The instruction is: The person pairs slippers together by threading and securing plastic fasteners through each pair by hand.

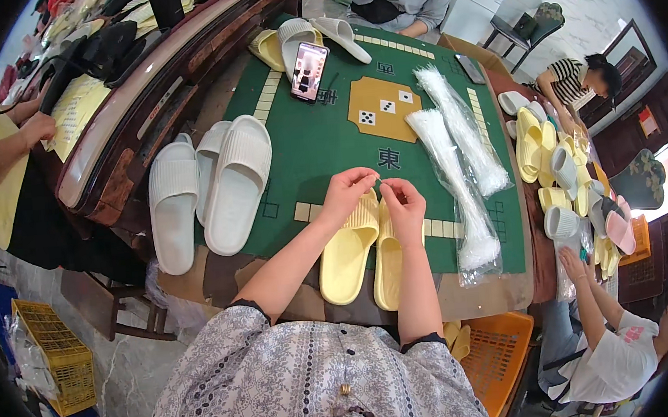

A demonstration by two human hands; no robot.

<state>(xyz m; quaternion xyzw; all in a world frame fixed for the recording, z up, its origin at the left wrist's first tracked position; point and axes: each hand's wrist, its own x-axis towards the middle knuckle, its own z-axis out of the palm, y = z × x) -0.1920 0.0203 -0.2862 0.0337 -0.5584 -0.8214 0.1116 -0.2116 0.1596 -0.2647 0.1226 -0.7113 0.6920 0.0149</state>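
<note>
A pair of yellow slippers lies side by side at the near edge of the green mat, the left slipper (345, 266) and the right slipper (387, 275) with their toes away from me. Above their toe ends, my left hand (349, 195) and my right hand (405, 209) meet, thumbs and forefingers pinched together. Something small and thin is between the fingertips, too small to name. My right forearm partly covers the right slipper. To the left are several grey slippers (240, 186). Two clear bags of thin white strips, a nearer bag (463, 198) and a farther bag (465, 131), lie to the right.
A lit phone (308, 71) leans against slippers (296, 35) at the mat's far side. Another phone (469, 68) lies far right. Slippers (561, 222) crowd the right-hand table, where people work. An orange crate (502, 352) stands below right, a yellow crate (59, 355) on the left.
</note>
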